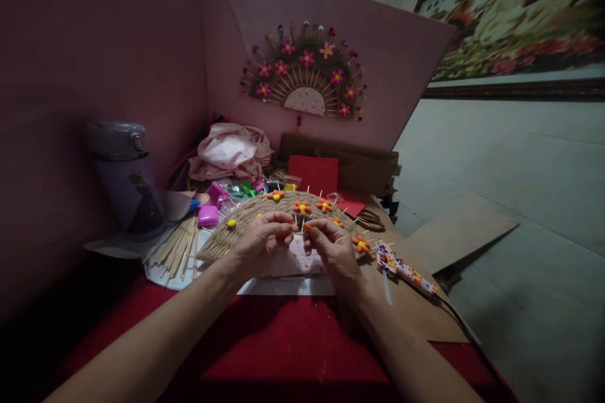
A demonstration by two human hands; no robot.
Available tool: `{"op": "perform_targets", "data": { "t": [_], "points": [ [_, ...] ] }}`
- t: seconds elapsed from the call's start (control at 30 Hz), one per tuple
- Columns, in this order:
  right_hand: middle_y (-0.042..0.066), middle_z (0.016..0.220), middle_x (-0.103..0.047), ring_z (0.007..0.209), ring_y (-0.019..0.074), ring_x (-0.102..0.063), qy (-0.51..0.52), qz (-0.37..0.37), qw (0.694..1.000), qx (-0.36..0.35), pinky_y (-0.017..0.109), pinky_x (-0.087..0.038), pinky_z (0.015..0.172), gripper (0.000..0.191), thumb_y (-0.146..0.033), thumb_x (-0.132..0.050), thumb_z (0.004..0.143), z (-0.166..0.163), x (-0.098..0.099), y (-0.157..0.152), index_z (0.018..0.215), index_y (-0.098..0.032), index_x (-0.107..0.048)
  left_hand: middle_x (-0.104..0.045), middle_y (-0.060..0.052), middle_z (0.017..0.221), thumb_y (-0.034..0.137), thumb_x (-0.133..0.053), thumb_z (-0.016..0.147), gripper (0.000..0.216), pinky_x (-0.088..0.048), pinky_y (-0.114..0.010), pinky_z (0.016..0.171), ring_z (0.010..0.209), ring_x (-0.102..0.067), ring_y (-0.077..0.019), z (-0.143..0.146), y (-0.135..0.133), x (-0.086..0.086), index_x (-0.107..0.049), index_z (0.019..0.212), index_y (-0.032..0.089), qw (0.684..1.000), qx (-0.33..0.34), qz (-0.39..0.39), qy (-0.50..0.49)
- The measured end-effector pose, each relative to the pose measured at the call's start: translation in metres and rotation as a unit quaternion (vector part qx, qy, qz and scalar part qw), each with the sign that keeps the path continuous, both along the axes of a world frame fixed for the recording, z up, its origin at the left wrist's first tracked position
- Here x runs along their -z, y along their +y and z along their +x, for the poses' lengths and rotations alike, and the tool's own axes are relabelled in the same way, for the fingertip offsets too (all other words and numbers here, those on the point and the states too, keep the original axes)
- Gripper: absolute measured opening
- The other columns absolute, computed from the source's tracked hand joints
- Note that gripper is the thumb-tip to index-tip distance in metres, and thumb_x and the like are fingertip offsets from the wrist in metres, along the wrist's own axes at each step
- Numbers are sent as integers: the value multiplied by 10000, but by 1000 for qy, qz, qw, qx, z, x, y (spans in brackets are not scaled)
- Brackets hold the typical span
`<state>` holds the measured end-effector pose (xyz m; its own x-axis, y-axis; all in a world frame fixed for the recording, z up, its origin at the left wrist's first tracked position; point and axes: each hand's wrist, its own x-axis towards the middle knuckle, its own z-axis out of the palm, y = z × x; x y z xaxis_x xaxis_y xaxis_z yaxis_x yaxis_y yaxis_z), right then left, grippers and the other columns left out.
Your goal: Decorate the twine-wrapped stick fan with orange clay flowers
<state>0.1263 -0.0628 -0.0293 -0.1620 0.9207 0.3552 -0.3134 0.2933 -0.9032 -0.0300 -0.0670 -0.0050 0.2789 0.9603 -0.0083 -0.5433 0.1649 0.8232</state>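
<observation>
While both hands meet above the fan [253,217], fingertips near each other over its upper middle, the right hand [333,249] pinches a small orange piece [307,227] between thumb and forefinger. The left hand [265,242] has its fingers curled in toward its thumb, and I cannot tell whether they grip anything. The fan lies at the middle of the desk [278,346], partly over a white sheet [161,274], its arched edge toward the desk's far edge. Orange flowers [301,208] with yellow centres sit along its twine band, mostly on the right half; on the left half are yellow dots [231,223]. Below the hands shows its pale, spotted panel [295,261]. Sticks [177,252] lie in a loose bundle on the sheet, left of the fan, with a bottle [127,182] upright beyond them toward the desk's left edge. A purple pack [208,216] rests just beside the fan's left side. Toward the far edge are a heap of pink cloth [231,148] and a red card [314,173]. By the right edge, a flower-patterned glue gun [406,274] lies on cardboard [416,315], its cord running toward the near right corner. A second fan [307,56], with pink flowers, hangs on the pink board [378,56] behind.
</observation>
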Motion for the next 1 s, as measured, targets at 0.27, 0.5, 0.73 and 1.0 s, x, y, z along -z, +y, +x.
{"op": "perform_targets", "data": {
  "t": [0.27, 0.5, 0.73, 1.0],
  "points": [
    [-39, 629, -569, 521, 87, -540, -83, 55, 994, 49, 228, -467, 505, 180, -304, -709, 720, -2, 3, -5, 778, -176, -595, -456, 49, 506, 74, -648, 568, 162, -279, -171, 447, 457, -388, -41, 3, -1, 1, -630, 722, 121, 999, -30, -3, 25],
    [-18, 709, -588, 566, 94, -546, -129, 115, 980, 100, 230, -475, 534, 111, -266, -665, 763, -2, 5, -7, 811, -186, -606, -547, -4, 561, 60, -616, 559, 178, -312, -180, 470, 497, -441, -57, 5, -3, 1, -662, 728, 96, 999, -17, 3, 37],
    [-1, 747, -593, 675, 126, -559, -203, 205, 947, 144, 251, -468, 619, 26, -207, -624, 793, -2, 7, -10, 800, -196, -602, -470, 35, 478, 316, -789, 573, 280, -211, -165, 402, 407, -360, -25, 5, -2, 6, -599, 608, 113, 996, 11, 7, 86],
    [1, 751, -581, 701, 134, -547, -240, 248, 925, 160, 265, -445, 646, 19, -209, -625, 807, -1, 5, -11, 817, -201, -611, -430, 51, 422, 337, -817, 537, 322, -200, -183, 395, 381, -325, -31, 5, 3, 17, -572, 567, 129, 995, 32, 17, 97]
  ]
}}
